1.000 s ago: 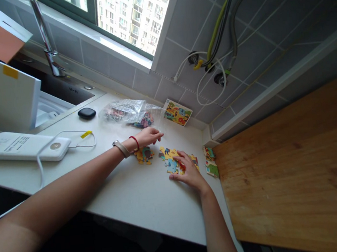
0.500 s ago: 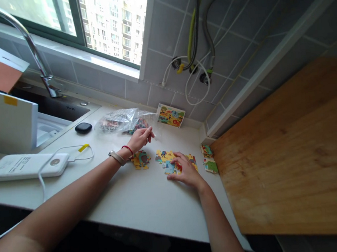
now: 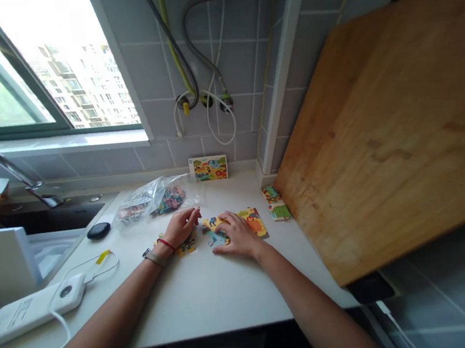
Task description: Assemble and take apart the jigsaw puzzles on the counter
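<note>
Joined yellow puzzle pieces (image 3: 255, 221) lie on the white counter (image 3: 212, 292), showing a lion and a blue animal. My right hand (image 3: 236, 234) rests over their middle with its fingers spread. Just to the left, my left hand (image 3: 181, 227) hovers over or touches a smaller puzzle cluster (image 3: 188, 245); its fingers are drawn together, and what they hold, if anything, is too small to see. A picture card (image 3: 210, 168) with a matching animal scene leans against the wall behind.
Clear plastic bags of pieces (image 3: 156, 198) lie behind my left hand. More pieces (image 3: 277, 205) sit beside a large wooden board (image 3: 386, 135) at right. A black case (image 3: 98, 230), a white power bank (image 3: 34, 308) with its cable and the sink (image 3: 54, 217) are at left.
The view has turned and levelled. My left hand has come down from above the gap between the puzzle parts to the small left cluster. My right hand stays on the joined pieces.
</note>
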Demonstrator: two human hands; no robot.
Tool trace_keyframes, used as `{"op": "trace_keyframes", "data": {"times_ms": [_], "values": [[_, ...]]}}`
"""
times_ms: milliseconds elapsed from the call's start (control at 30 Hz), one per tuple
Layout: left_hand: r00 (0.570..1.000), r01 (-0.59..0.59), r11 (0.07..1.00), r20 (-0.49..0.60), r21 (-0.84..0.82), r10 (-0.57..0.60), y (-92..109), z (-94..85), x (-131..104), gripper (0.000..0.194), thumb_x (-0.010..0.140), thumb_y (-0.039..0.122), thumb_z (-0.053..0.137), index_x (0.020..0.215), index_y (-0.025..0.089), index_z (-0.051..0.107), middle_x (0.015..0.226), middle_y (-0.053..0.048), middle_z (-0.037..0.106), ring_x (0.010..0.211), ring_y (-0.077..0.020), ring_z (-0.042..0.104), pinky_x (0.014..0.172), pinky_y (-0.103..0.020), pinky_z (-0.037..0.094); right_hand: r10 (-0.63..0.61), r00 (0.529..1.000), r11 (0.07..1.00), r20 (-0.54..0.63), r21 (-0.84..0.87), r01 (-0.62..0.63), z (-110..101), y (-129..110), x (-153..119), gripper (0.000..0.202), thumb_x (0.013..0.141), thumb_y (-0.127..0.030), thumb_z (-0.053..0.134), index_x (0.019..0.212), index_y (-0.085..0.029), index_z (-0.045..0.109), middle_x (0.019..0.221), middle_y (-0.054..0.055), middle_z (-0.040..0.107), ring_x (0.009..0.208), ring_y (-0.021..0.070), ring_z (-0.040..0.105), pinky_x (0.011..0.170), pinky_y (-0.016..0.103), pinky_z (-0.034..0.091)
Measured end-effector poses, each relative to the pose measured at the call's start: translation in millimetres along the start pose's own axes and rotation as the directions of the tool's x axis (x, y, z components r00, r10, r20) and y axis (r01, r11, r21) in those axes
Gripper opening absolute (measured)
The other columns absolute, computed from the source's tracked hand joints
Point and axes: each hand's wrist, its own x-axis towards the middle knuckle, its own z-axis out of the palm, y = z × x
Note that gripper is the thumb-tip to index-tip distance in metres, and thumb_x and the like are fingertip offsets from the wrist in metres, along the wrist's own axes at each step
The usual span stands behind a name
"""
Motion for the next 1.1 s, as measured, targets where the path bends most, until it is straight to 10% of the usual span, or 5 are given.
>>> {"op": "trace_keyframes", "data": {"times_ms": [300, 567, 900, 1100], "values": [[0.978, -0.207, 0.96, 0.078, 0.186, 0.196, 66, 2.2, 21, 0.041, 0.102, 0.046, 0.04, 0.081, 0.022, 0.067, 0.086, -0.008, 0.072, 0.08, -0.0203, 0.066, 0.081, -0.031, 0.049, -0.085, 0.996, 0.996, -0.014, -0.015, 0.085, 7, -7, 5, 0.048, 0.075, -0.046, 0.081, 0.114, -0.021, 0.071, 0.127, 0.012, 0.063, 0.124, 0.0332, 0.053, 0.11, 0.053, 0.039], [0.925, -0.265, 0.963, 0.295, 0.045, 0.24, 147, 91.9, 124, 0.052, 0.09, 0.04, 0.069, 0.134, 0.015, 0.055, 0.133, -0.017, 0.063, 0.111, -0.0236, 0.066, 0.094, -0.032, 0.052, -0.093, 0.993, 0.995, -0.074, -0.042, 0.09, 17, -6, 6, 0.045, 0.076, -0.05, 0.08, 0.109, -0.021, 0.073, 0.123, 0.014, 0.065, 0.12, 0.0344, 0.056, 0.107, 0.052, 0.04], [0.928, -0.083, 0.971, 0.371, 0.225, -0.007, 153, 154.9, 174, 0.071, 0.073, 0.032, 0.084, 0.136, 0.015, 0.054, 0.124, -0.018, 0.069, 0.116, -0.0298, 0.066, 0.095, -0.033, 0.05, -0.115, 0.984, 0.992, -0.135, -0.061, 0.108, 33, -8, 8, 0.042, 0.077, -0.043, 0.075, 0.108, -0.016, 0.073, 0.122, 0.017, 0.07, 0.115, 0.0377, 0.061, 0.104, 0.051, 0.043], [0.918, -0.096, 0.961, 0.396, 0.259, -0.015, 149, 158.1, 179, 0.037, 0.072, 0.034, 0.082, 0.103, 0.018, 0.071, 0.111, -0.014, 0.073, 0.108, -0.0304, 0.067, 0.09, -0.033, 0.051, -0.111, 0.985, 0.994, -0.13, -0.027, 0.109, 38, -7, 9, 0.039, 0.077, -0.042, 0.076, 0.108, -0.018, 0.073, 0.121, 0.014, 0.071, 0.114, 0.0351, 0.062, 0.103, 0.048, 0.044]]}}
